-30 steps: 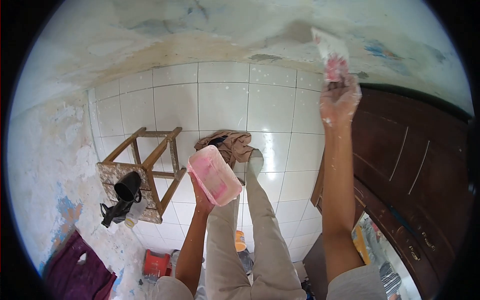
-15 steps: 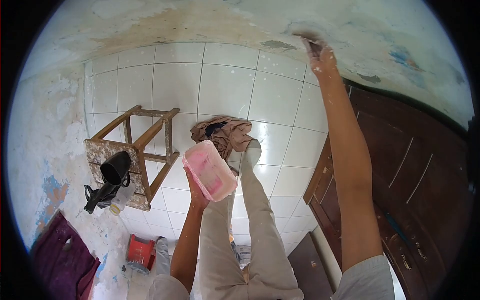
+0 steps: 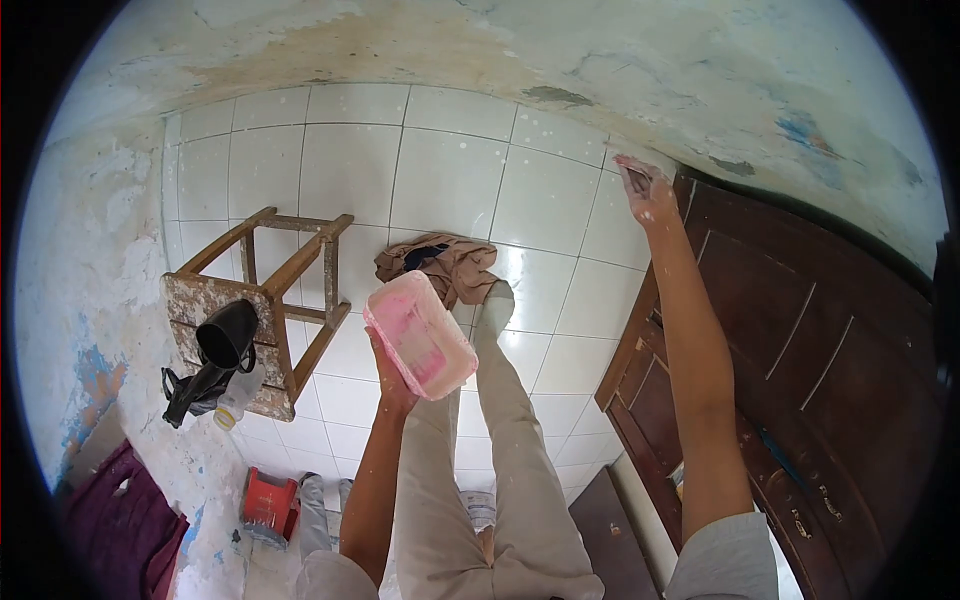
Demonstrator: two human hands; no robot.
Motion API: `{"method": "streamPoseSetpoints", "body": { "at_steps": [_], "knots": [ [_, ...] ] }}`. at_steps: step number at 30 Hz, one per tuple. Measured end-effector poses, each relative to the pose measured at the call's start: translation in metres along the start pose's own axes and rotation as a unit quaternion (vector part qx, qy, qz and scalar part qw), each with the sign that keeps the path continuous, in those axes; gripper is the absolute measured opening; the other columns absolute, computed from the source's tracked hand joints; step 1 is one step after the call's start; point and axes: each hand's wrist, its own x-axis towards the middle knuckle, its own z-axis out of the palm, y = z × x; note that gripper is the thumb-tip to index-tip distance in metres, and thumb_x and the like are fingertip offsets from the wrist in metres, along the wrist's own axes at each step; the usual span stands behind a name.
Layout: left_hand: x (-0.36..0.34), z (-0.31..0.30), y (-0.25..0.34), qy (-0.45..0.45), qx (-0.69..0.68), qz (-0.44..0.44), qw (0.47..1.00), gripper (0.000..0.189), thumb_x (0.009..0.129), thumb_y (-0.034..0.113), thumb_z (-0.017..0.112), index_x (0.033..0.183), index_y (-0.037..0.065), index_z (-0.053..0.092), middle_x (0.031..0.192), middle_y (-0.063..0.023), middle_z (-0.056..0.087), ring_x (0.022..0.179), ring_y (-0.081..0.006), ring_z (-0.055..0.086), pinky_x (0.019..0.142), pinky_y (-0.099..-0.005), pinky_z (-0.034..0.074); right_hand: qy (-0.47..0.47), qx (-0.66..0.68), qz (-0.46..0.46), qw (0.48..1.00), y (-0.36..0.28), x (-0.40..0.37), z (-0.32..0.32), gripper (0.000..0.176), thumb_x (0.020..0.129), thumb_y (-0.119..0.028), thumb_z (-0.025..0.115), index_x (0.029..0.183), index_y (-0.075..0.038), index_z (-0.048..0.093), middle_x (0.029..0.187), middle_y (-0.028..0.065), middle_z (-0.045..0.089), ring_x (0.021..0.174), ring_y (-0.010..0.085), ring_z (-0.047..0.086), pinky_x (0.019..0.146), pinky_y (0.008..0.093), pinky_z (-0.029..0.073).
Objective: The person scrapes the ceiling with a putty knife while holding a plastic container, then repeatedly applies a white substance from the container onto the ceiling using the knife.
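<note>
My left hand (image 3: 392, 378) grips the side of a pink plastic tub (image 3: 428, 345), tilted so its inside faces me. Whitish residue coats the inside of the tub. My right hand (image 3: 650, 192) is stretched out far to the right, with white smears on it. Its fingers are bent round something thin that I cannot make out. That hand is in front of the floor tiles, near the patchy wall (image 3: 560, 50) and the top of the dark wooden cabinet (image 3: 800, 340).
A paint-spattered wooden stool (image 3: 270, 280) stands at left, bearing a black mug-like vessel (image 3: 228, 335) and a clear bottle (image 3: 232, 405). A brown cloth (image 3: 455, 268) lies on the tiles by my foot. A red container (image 3: 270, 502) and purple cloth (image 3: 120, 520) are lower left.
My right hand has come down and away from the wall, toward the cabinet's top corner. My left hand still holds the tub in nearly the same place.
</note>
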Motion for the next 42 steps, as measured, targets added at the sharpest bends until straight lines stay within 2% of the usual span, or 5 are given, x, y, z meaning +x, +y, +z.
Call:
{"method": "streamPoseSetpoints", "body": {
  "at_steps": [9,14,16,24,42],
  "knots": [
    [-0.003,-0.006,0.0,-0.075,-0.029,-0.027,0.996,0.079,0.088,0.072,0.033,0.145,0.018,0.027,0.14,-0.0086,0.04,0.126,-0.0298,0.043,0.1,-0.0507,0.043,0.059,-0.077,-0.406,0.909,0.036,0.056,0.137,0.026,0.095,-0.017,0.037,0.11,-0.008,0.057,0.11,0.0039,0.057,0.104,0.016,0.051,0.092,0.03,0.041],
    [-0.004,0.0,0.0,-0.085,-0.025,-0.026,0.996,0.079,0.088,0.072,0.033,0.145,0.018,0.027,0.14,-0.0086,0.039,0.127,-0.0296,0.042,0.101,-0.0506,0.042,-0.079,0.088,-0.298,0.947,0.016,-0.16,0.266,0.01,0.088,-0.004,0.053,0.096,-0.001,0.058,0.088,-0.0024,0.051,0.07,0.0066,0.041,0.059,0.022,0.042],
    [-0.004,0.002,0.002,-0.09,-0.026,-0.021,0.995,0.079,0.088,0.072,0.033,0.145,0.018,0.027,0.14,-0.0087,0.039,0.127,-0.0296,0.042,0.101,-0.0504,0.042,-0.094,0.014,-0.204,0.974,0.018,-0.202,0.268,0.021,0.088,0.005,0.048,0.107,0.005,0.056,0.097,0.01,0.06,0.087,0.0173,0.061,0.09,0.036,0.054],
    [0.014,-0.024,-0.013,-0.014,-0.077,-0.04,0.996,0.081,0.084,0.075,0.038,0.141,0.017,0.035,0.135,-0.0106,0.043,0.121,-0.0307,0.047,0.098,-0.0511,0.045,-0.196,0.015,0.003,0.981,0.082,-0.043,0.1,0.028,0.095,-0.019,0.042,0.105,0.002,0.058,0.106,0.0152,0.066,0.099,0.0283,0.064,0.094,0.0346,0.051],
    [-0.008,0.005,-0.001,-0.062,-0.06,-0.028,0.996,0.081,0.087,0.073,0.032,0.143,0.014,0.03,0.135,-0.0105,0.045,0.123,-0.0303,0.047,0.099,-0.0509,0.044,-0.02,0.156,-0.241,0.958,-0.135,-0.153,0.116,0.017,0.092,-0.005,0.047,0.093,0.01,0.053,0.101,0.0224,0.061,0.101,0.0296,0.06,0.093,0.032,0.053]
  ]
}}
